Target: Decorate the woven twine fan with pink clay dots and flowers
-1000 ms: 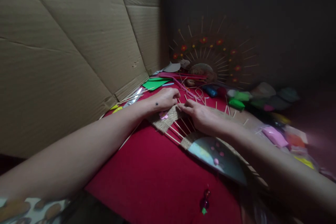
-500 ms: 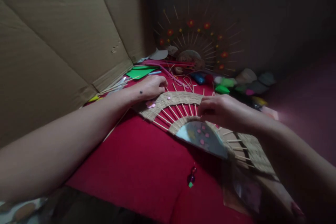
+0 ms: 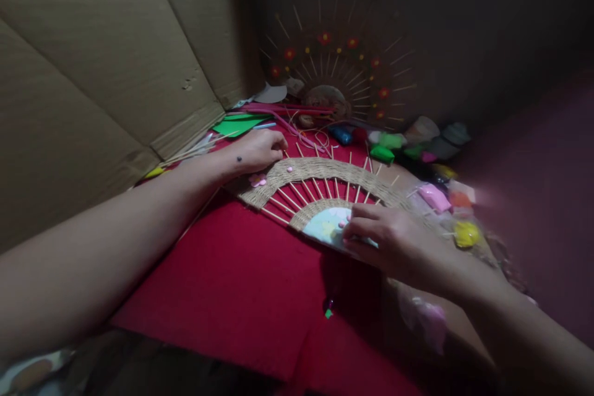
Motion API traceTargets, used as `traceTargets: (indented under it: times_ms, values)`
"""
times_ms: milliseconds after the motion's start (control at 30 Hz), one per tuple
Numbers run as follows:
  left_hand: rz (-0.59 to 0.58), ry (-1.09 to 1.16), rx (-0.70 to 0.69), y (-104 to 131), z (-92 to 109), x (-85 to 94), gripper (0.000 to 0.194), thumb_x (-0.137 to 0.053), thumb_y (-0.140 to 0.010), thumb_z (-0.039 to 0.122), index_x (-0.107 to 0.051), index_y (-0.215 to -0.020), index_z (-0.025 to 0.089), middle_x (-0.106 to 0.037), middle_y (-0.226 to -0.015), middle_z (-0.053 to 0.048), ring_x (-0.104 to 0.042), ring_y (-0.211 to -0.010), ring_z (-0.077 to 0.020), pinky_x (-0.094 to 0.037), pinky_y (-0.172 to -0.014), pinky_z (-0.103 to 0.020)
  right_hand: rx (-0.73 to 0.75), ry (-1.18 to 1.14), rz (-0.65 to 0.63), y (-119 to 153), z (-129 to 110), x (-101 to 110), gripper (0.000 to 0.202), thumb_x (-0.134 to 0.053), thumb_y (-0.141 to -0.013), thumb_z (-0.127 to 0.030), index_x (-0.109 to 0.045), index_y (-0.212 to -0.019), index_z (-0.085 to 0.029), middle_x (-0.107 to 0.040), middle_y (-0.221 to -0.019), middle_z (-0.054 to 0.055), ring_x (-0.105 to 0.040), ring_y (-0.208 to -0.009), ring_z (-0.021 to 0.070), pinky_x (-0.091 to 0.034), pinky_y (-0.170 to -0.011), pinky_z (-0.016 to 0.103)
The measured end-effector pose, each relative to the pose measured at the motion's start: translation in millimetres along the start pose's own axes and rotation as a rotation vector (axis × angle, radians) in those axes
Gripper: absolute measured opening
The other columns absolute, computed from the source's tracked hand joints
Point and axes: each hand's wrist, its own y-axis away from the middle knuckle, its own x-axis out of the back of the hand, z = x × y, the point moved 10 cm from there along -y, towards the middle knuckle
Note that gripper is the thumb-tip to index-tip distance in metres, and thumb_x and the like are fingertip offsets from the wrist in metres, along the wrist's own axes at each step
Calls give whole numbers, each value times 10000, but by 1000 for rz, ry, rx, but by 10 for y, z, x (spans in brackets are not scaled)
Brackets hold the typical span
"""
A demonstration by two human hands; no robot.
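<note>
A woven fan (image 3: pixel 320 167) with thin wooden sticks lies on the red sheet (image 3: pixel 232 278). Its half-round centre (image 3: pixel 320 226) is pale blue, with a yellowish flower and small pink dots (image 3: pixel 341 224). My left hand (image 3: pixel 266 150) is closed at the fan's upper left edge, fingers curled by a stick end. Close to it on the weave sit a pink flower (image 3: pixel 257 180) and one pink dot (image 3: pixel 290 169). My right hand (image 3: pixel 383 235) is over the pale blue centre, fingers bent together at the dots; its fingertips hide whatever they hold.
A cardboard wall (image 3: pixel 116 43) stands on the left. Behind is a larger fan (image 3: pixel 366 77) with red flowers. Green sheets (image 3: pixel 239 124) and pink strips lie at the back. Clay packets, pink (image 3: pixel 435 197) and yellow (image 3: pixel 466 234), lie on the right. A beaded tassel (image 3: pixel 329 309) lies in front.
My right hand has moved from the fan's sticks down onto the pale blue centre. My left hand stays at the upper left edge. The whole view has shifted slightly.
</note>
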Motion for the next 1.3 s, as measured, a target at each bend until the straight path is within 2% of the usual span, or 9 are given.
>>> traceTargets:
  times_ms: [100,200,300,367,500,700,1067,1300]
  values:
    - [0,17,0,4,-1,0,302,-509,-778,198,-659,-1035,140,-683,-901,-56,-608,-777,-159,-426,-705,-237,1,-59,99,-141,44,213,124,-558,-850,-165,-662,-785,-178,-610,-770,30,-532,-618,102,-390,-561,241]
    - [-3,27,6,19,11,7,294,-515,-783,202,-657,-1031,133,-681,-890,-64,-603,-773,-163,-427,-703,-246,-58,-175,222,-441,195,377,87,-617,-816,-184,-685,-761,-184,-647,-740,14,-579,-648,114,-431,-596,244]
    - [1,34,-2,34,27,13,286,-509,-789,204,-651,-1027,134,-682,-898,-75,-603,-780,-170,-427,-697,-257,-96,-287,292,-814,365,346,62,-645,-780,-140,-696,-755,-166,-661,-752,16,-606,-698,123,-460,-638,240]
    - [9,38,-14,33,26,10,278,-507,-788,203,-646,-1020,141,-683,-927,-81,-604,-808,-178,-428,-705,-267,-103,-246,289,-1039,446,244,63,-667,-749,-113,-702,-737,-164,-661,-748,16,-603,-701,126,-460,-659,248]
    - [26,43,-41,13,-3,-13,253,-505,-785,202,-639,-996,159,-685,-951,-71,-605,-843,-180,-426,-722,-273,-89,-186,276,-1284,543,68,76,-666,-755,-121,-714,-748,-180,-667,-775,21,-605,-732,137,-461,-700,265]
    - [37,34,-51,-2,-14,-29,242,-504,-787,200,-638,-984,157,-682,-925,-64,-602,-827,-176,-419,-705,-266,-60,-168,235,-1336,557,-41,96,-645,-784,-123,-722,-759,-176,-660,-759,23,-600,-713,129,-456,-681,253]
    - [36,16,-45,-1,-6,-32,247,-501,-791,187,-635,-996,156,-685,-943,-69,-600,-834,-175,-420,-724,-271,-79,-173,230,-1342,542,-80,89,-651,-781,-133,-721,-750,-179,-668,-774,31,-609,-737,140,-462,-703,257]
    - [39,5,-44,-1,-14,-38,237,-503,-803,206,-631,-996,159,-680,-935,-69,-601,-825,-179,-410,-697,-266,-110,-227,154,-1348,573,-84,104,-636,-774,-113,-725,-791,-163,-705,-781,39,-627,-722,150,-464,-672,257]
